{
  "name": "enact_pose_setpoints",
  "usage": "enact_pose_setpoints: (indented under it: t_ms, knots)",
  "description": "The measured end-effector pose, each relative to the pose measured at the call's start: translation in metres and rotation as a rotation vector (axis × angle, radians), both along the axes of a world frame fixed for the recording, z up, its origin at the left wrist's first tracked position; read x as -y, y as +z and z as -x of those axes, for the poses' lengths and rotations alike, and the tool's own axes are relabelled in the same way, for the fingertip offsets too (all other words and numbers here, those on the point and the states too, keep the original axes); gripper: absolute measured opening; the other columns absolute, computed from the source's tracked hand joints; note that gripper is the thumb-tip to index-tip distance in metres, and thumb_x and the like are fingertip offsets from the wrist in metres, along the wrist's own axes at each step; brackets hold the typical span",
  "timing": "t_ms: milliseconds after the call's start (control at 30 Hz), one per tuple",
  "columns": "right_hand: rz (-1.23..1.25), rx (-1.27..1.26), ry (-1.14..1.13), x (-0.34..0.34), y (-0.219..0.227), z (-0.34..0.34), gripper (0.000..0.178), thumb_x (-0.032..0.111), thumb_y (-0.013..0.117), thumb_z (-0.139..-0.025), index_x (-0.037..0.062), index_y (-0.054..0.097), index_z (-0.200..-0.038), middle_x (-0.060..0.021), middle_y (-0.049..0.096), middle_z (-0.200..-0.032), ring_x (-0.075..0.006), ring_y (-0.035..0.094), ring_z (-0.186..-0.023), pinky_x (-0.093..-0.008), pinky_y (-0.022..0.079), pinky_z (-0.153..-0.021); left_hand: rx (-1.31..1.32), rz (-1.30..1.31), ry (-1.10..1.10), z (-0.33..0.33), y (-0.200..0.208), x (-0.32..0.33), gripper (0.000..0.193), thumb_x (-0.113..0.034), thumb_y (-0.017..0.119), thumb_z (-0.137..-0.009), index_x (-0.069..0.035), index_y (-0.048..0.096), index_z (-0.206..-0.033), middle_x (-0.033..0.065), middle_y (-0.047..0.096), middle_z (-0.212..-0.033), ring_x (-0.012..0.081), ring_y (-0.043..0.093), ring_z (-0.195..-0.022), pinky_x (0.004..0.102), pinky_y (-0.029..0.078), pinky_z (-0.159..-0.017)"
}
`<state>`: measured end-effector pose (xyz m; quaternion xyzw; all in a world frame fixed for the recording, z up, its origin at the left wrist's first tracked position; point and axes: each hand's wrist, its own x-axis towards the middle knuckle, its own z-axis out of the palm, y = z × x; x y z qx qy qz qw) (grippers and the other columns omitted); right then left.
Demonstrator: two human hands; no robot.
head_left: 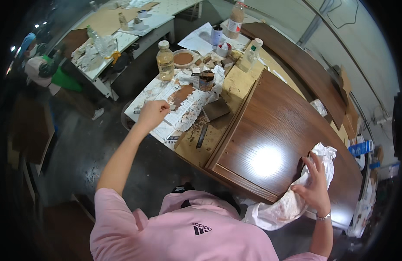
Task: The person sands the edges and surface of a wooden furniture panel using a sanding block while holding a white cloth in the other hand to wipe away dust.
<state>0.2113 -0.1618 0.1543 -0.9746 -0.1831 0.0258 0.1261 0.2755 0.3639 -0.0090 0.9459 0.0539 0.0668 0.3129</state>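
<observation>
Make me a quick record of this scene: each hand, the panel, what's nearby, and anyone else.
Left hand: near the brown smear; grip unclear
Right hand: on the white cloth; grip unclear
Wooden panel: dark brown, reflecting a bright light
Nearby: bottle of yellowish liquid, tub with brown contents, can
Others: one person, far left

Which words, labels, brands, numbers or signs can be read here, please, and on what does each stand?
I won't copy printed words or brands, but print shows here:
Pink shirt: dark lettering with a logo, clear enough to read.
White printed sheet: bold dark characters along the near edge; finer print too small to read.
Bottle with red-and-white label: too small to read.
Blue cylindrical container: white marking, too blurred to read.
</observation>
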Motion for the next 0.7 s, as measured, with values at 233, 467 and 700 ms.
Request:
enact_pose_setpoints:
  t_ms: [233,467,700]
  knots:
    - [-0.135,0.791,-0.271,0.025,0.044,-0.029,0.031,-0.014,0.062,-0.074,0.0008,0.061,-0.1,-0.0136,0.063,-0.109,-0.0314,0.061,-0.1,-0.0377,0.047,-0.093,0.164,0.013,-0.329,-0.057,-0.04,0.086,0.027,-0.019,0.076,-0.08,-0.006,0.068,-0.102,0.0132,0.067,-0.108,0.0295,0.063,-0.105,0.0395,0.049,-0.092]
    - [0.044,0.338,-0.185,-0.031,-0.022,-0.044,0.05,0.01,0.07,-0.081,0.0052,0.058,-0.13,-0.0196,0.048,-0.14,-0.0414,0.041,-0.134,-0.0491,0.034,-0.112,0.147,-0.348,-0.397,-0.087,-0.058,0.119,0.058,-0.023,0.084,-0.067,-0.007,0.059,-0.117,0.0139,0.058,-0.125,0.0327,0.051,-0.122,0.0532,0.029,-0.112]
    - [0.055,0.334,-0.268,-0.028,-0.051,-0.031,0.058,0.021,0.069,-0.084,0.006,0.051,-0.137,-0.0197,0.042,-0.145,-0.0468,0.036,-0.133,-0.0538,0.028,-0.113,0.37,0.473,-0.836,0.02,0.073,0.081,0.06,-0.02,0.076,-0.073,-0.015,0.061,-0.131,0.0186,0.053,-0.133,0.0351,0.052,-0.122,0.0493,0.042,-0.104]
